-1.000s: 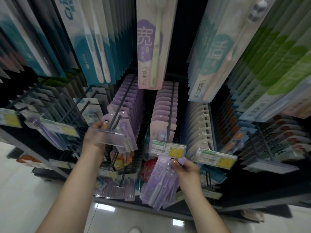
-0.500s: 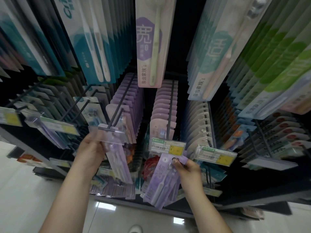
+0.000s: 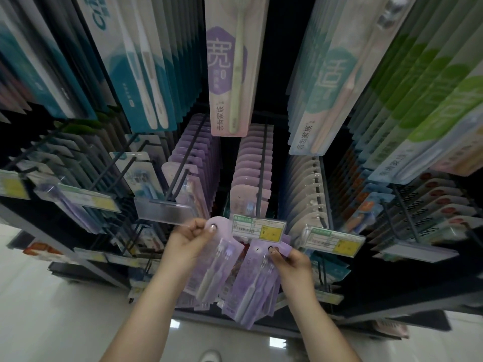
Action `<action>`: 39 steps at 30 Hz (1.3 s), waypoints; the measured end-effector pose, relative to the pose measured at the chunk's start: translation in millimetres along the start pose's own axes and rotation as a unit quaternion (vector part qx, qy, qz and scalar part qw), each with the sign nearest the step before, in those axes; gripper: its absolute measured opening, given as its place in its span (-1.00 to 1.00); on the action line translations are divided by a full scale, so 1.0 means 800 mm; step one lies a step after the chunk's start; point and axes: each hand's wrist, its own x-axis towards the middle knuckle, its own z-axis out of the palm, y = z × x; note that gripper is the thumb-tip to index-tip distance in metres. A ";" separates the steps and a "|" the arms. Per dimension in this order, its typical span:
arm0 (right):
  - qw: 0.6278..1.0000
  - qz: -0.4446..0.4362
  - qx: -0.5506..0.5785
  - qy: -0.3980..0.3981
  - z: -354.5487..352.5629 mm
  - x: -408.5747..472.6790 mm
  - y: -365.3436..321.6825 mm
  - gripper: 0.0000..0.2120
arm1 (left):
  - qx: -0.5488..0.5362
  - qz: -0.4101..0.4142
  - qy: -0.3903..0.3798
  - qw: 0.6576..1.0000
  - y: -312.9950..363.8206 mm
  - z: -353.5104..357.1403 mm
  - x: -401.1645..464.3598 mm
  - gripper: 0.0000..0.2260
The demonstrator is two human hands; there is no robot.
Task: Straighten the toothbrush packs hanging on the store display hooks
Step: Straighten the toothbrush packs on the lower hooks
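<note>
My left hand (image 3: 189, 240) grips a purple toothbrush pack (image 3: 217, 262) by its top, off the hook and hanging down in front of the display. My right hand (image 3: 290, 263) pinches the top of a stack of similar purple packs (image 3: 253, 291), just below the price tag (image 3: 257, 228) of the middle hook (image 3: 261, 173). The two held lots hang side by side, almost touching. The purple packs' hook (image 3: 188, 163) stands to the left, with a row of purple packs (image 3: 194, 150) still on it and a clear tag holder (image 3: 162, 209) at its tip.
Pink packs (image 3: 251, 163) fill the middle hook and white packs (image 3: 305, 184) the one to its right. Tall packs hang from the upper row: teal (image 3: 130, 69), purple-pink (image 3: 230, 74), green (image 3: 418, 87). More hooks and price tags jut out on both sides. White floor (image 3: 52, 309) lies below.
My left hand has pulled a purple pack off the left hook and brought it right and down, next to the stack in my right hand. The right hand has hardly moved.
</note>
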 end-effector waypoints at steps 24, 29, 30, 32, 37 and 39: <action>0.999 0.027 -0.036 0.001 -0.007 0.004 -0.003 -0.92 | -0.046 0.027 0.008 0.999 0.022 0.065 -0.002 -0.83; 0.998 0.028 -0.047 0.001 -0.006 0.007 -0.008 -0.88 | -0.045 0.032 0.051 0.997 0.020 0.056 0.000 -0.80; 0.998 0.028 -0.050 0.004 -0.006 0.008 -0.007 -0.89 | -0.046 0.033 0.057 0.997 0.020 0.055 0.000 -0.80; 0.997 0.038 -0.063 0.008 -0.003 0.009 -0.006 -0.88 | -0.037 0.033 0.057 0.997 0.019 0.055 0.002 -0.80; 0.996 0.043 -0.079 0.016 -0.002 0.008 0.000 -0.78 | -0.066 0.005 0.070 0.995 0.019 0.061 0.011 -0.85; 0.996 0.036 -0.082 0.020 -0.004 0.009 0.002 -0.76 | -0.080 0.001 0.079 0.994 0.020 0.065 0.016 -0.89</action>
